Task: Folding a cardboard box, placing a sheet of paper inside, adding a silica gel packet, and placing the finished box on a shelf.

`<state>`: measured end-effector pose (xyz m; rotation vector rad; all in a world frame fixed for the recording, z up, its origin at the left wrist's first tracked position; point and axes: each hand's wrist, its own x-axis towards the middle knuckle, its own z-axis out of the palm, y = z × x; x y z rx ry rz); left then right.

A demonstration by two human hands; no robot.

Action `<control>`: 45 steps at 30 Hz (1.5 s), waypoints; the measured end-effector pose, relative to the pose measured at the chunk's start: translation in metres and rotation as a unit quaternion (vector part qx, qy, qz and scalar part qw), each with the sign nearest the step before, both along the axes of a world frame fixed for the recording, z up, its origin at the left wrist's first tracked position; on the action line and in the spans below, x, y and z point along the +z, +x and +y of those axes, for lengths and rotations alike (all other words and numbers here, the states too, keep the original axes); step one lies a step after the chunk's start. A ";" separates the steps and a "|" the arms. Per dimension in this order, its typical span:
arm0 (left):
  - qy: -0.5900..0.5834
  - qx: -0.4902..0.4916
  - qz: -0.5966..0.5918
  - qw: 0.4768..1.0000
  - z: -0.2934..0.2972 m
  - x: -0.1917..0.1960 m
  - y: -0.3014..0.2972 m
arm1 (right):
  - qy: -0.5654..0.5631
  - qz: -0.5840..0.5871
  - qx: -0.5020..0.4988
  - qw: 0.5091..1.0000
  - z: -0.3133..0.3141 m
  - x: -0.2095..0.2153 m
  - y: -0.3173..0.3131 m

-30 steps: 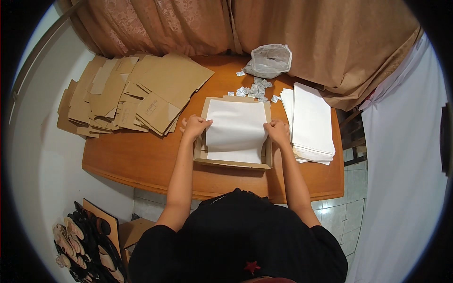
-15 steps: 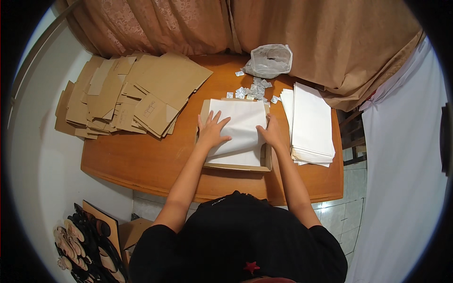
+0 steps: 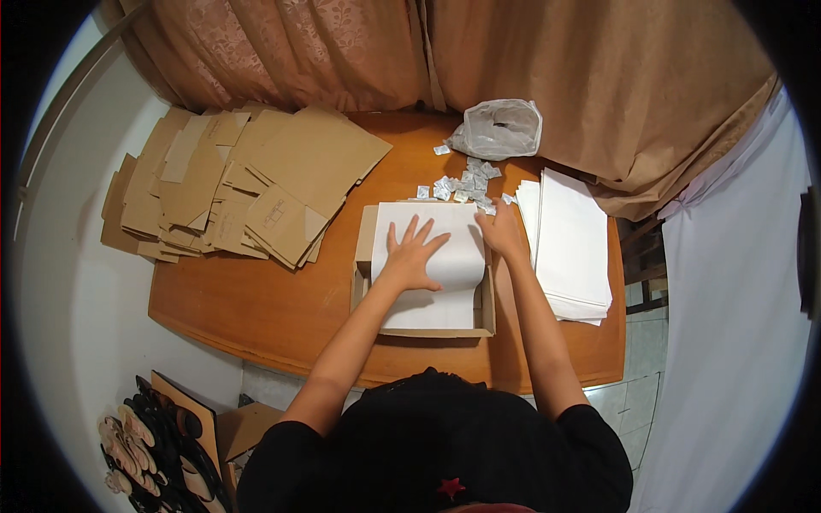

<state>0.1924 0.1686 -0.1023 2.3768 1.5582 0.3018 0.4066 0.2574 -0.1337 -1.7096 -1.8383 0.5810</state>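
A shallow brown cardboard box [image 3: 365,232] lies on the table in front of me, with a white paper sheet [image 3: 457,248] spread in it and over its far edge. The sheet bends along its right side. My left hand [image 3: 412,259] rests flat on the sheet, fingers spread wide. At the box's far right corner is my right hand [image 3: 503,232], its thumb apart from the fingers and beside the sheet's edge. Small silvery-white packets [image 3: 469,179] lie scattered just beyond the box, some close to my right fingertips.
An open translucent plastic bag [image 3: 500,128] stands behind the packets. To the right is a stack of white paper sheets [image 3: 575,248]. Flattened cardboard pieces [image 3: 282,171] are piled on the left of the wooden table [image 3: 256,303]. Shoes [image 3: 137,436] sit at lower left; brown curtains [image 3: 590,77] hang behind.
My left hand has slid right across the sheet. My right hand has moved from the box's right side to its far corner, nearer the packets. The whole view has shifted slightly.
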 end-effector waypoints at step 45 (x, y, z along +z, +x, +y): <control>-0.099 0.255 -0.217 0.937 -0.016 -0.042 -0.099 | 0.006 0.143 -0.022 0.990 -0.096 0.022 -0.027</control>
